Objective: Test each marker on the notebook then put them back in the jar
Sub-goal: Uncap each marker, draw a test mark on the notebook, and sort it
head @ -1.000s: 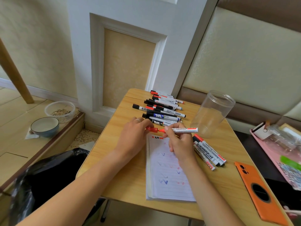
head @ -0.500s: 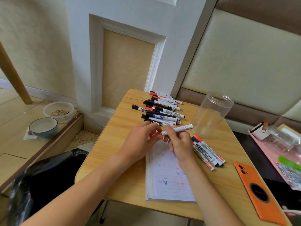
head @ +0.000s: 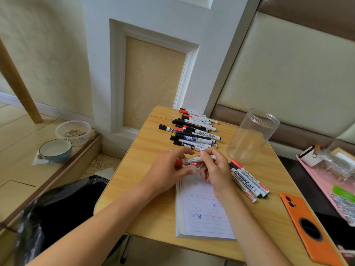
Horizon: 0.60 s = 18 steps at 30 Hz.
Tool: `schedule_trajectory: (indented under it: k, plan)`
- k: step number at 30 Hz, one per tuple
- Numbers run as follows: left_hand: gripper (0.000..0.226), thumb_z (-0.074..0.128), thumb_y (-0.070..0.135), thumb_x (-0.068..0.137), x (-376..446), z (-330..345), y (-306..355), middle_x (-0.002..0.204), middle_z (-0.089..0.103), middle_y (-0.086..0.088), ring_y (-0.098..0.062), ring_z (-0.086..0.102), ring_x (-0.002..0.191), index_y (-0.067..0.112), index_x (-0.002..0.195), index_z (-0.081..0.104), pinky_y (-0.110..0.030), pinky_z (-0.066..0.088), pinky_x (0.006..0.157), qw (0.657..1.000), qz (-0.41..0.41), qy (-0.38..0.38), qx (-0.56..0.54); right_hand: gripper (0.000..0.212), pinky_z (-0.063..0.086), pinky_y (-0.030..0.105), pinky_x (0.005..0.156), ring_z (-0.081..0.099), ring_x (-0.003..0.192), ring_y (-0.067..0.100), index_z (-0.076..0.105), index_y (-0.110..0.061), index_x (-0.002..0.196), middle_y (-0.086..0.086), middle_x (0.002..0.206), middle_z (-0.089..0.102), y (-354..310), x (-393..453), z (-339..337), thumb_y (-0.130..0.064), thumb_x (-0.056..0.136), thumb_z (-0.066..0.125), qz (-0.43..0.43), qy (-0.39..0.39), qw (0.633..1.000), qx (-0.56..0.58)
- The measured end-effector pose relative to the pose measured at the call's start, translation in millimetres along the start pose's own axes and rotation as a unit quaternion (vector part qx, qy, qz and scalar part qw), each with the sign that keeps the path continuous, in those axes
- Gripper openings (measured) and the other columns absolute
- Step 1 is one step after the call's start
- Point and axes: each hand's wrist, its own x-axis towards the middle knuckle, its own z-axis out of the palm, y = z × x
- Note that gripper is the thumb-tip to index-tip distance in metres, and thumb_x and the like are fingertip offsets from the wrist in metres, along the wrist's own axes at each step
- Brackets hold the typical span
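My right hand (head: 217, 173) pinches the white barrel of a red marker (head: 194, 160) above the top of the open notebook (head: 205, 217). My left hand (head: 167, 169) holds the marker's red cap end between its fingers and thumb. The notebook page carries blue and red test strokes. A clear empty jar (head: 251, 137) stands upright to the right of my hands. A pile of several capped markers (head: 194, 131) lies just beyond my hands. Several more markers (head: 249, 183) lie to the right of the notebook.
The small wooden table (head: 138, 169) ends close at left and front. An orange phone (head: 309, 227) lies at its right front corner. A pink tray (head: 326, 181) with clutter sits further right. A black bag (head: 57, 208) is below left, and bowls (head: 55, 149) rest on a ledge.
The red cap in my left hand has come together with the marker's tip and now sits on the marker. Both hands have drawn closer.
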Motion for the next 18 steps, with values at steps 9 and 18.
schedule_trajectory:
  k: [9,18]
  plan:
    - [0.008,0.074,0.03,0.092,4.3,8.1,-8.7,0.081,0.068,0.011,-0.008,0.059,0.074,0.022,0.093,0.072,-0.027,0.046,0.065,0.997,-0.012,0.069,0.024,0.024,0.037,0.025,0.044,0.048,0.051,0.025,0.053,-0.016,0.084,0.011,0.065,0.06,4.8,1.1,5.3,-0.026,0.104,0.062,-0.008,-0.008,0.999,-0.051]
    - [0.009,0.073,0.028,0.093,4.3,9.9,-5.8,0.079,0.065,0.011,-0.008,0.056,0.071,0.02,0.09,0.069,-0.022,0.041,0.06,0.997,-0.028,0.061,0.023,0.025,0.038,0.026,0.045,0.047,0.05,0.022,0.052,-0.019,0.082,0.005,0.061,0.055,5.8,1.4,4.5,-0.028,0.104,0.061,-0.01,-0.011,0.997,-0.075]
